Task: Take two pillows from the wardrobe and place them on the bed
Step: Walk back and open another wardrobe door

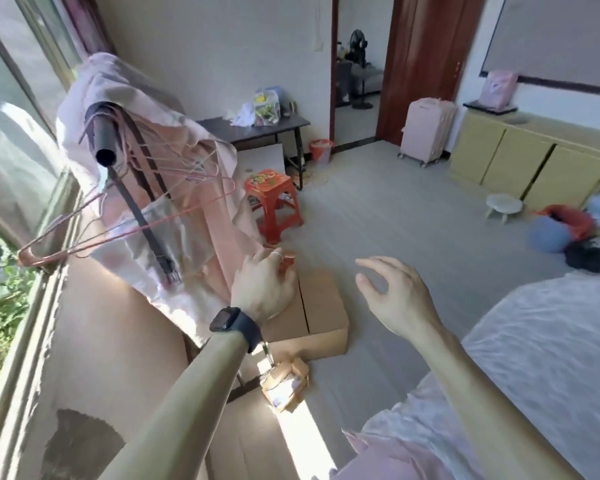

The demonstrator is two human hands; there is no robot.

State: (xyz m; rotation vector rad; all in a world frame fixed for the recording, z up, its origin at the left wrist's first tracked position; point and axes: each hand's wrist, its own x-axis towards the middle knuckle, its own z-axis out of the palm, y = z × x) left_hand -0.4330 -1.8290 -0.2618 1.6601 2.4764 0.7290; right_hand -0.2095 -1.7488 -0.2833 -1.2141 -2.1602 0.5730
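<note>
The wardrobe is a dark clothes rack [132, 199] draped with a pink cloth cover [201, 216], standing at the left by the window. My left hand [264, 282], with a dark watch on the wrist, has its fingers curled on the cover's right edge. My right hand [395, 296] hovers in the air to the right, fingers spread and empty. The bed [551, 341], under a white sheet, fills the lower right. No pillow shows anywhere; the cover hides the wardrobe's inside.
Empty pink wire hangers [94, 233] hang on the rack. A cardboard box [323, 306] lies on the floor under my hands, a red plastic stool [274, 199] behind it. Farther off stand a dark table [257, 128], a pink suitcase [426, 133] and yellow cabinets [516, 161].
</note>
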